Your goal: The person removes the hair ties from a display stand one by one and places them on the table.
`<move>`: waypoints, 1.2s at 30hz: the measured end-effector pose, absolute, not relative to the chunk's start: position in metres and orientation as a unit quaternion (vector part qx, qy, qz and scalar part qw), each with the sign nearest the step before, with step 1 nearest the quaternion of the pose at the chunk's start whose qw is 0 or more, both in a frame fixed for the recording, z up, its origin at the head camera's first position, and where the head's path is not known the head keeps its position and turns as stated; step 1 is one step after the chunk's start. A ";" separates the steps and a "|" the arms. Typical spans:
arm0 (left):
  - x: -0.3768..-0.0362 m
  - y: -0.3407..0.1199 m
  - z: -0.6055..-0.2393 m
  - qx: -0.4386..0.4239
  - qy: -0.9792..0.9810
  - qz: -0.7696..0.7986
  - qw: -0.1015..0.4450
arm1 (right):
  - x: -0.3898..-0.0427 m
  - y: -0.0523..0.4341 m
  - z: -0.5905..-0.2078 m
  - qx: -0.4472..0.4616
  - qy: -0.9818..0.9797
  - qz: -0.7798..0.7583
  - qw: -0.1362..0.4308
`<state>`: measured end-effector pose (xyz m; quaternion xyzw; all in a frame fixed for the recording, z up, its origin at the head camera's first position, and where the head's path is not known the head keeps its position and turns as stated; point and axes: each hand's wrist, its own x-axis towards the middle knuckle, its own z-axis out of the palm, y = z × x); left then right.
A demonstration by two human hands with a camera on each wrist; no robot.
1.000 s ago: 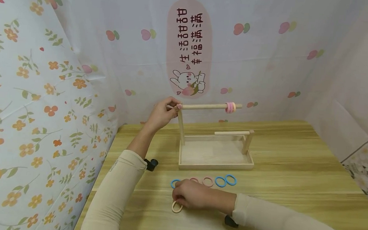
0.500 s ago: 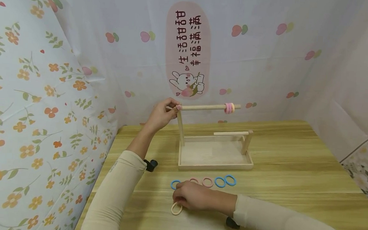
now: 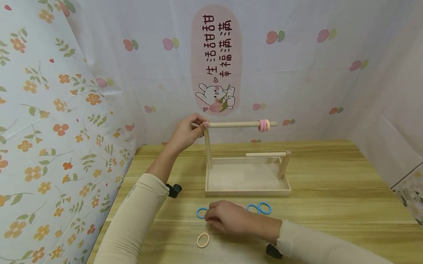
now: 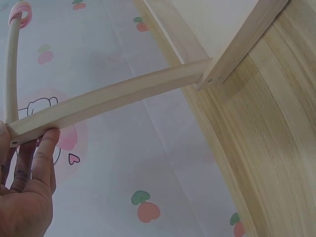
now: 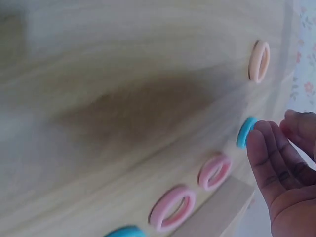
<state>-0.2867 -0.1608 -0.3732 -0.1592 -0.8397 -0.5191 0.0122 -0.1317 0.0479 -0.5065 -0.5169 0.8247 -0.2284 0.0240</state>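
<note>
The left hand (image 3: pixel 188 131) pinches the near end of the wooden dowel (image 3: pixel 233 124) where it meets the tall upright post (image 3: pixel 208 147) of the wooden rack (image 3: pixel 246 177); in the left wrist view its fingertips (image 4: pixel 47 140) curl against the post's top; at the dowel's far end sit threaded rings (image 3: pixel 263 124), pink and yellow, pressed together; the rack stands on the wooden surface (image 3: pixel 337 194), with a shorter rod (image 3: pixel 265 154) on a low post at its right side and a shallow tray as its base.

In front of the rack, the right hand (image 3: pixel 228 217) hovers low over a row of rings, fingers loosely extended and gripping nothing, as the right wrist view shows; two pink rings (image 5: pixel 192 192) lie beneath its palm, hidden in the head view; a blue ring (image 3: pixel 201 212) lies just beside its fingertips (image 5: pixel 264 148); two more blue rings (image 3: pixel 259 208) lie touching each other to its right; a cream ring (image 3: pixel 203 239) lies apart, nearer the person; both arms wear beige sleeves (image 3: pixel 131 219); printed cloth (image 3: pixel 36 119) with flowers and fruit walls the surface.
</note>
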 end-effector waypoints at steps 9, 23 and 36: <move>-0.286 -0.159 -0.372 -0.155 -0.837 -0.524 0.005 | -0.147 0.065 -0.490 -0.491 0.835 -0.246 0.023; -0.286 -0.160 -0.374 -0.144 -0.838 -0.527 0.005 | -0.176 0.097 -0.456 -0.473 0.842 -0.256 -0.040; -0.286 -0.159 -0.373 -0.140 -0.836 -0.531 -0.002 | -0.193 0.121 -0.429 -0.431 0.864 -0.243 -0.095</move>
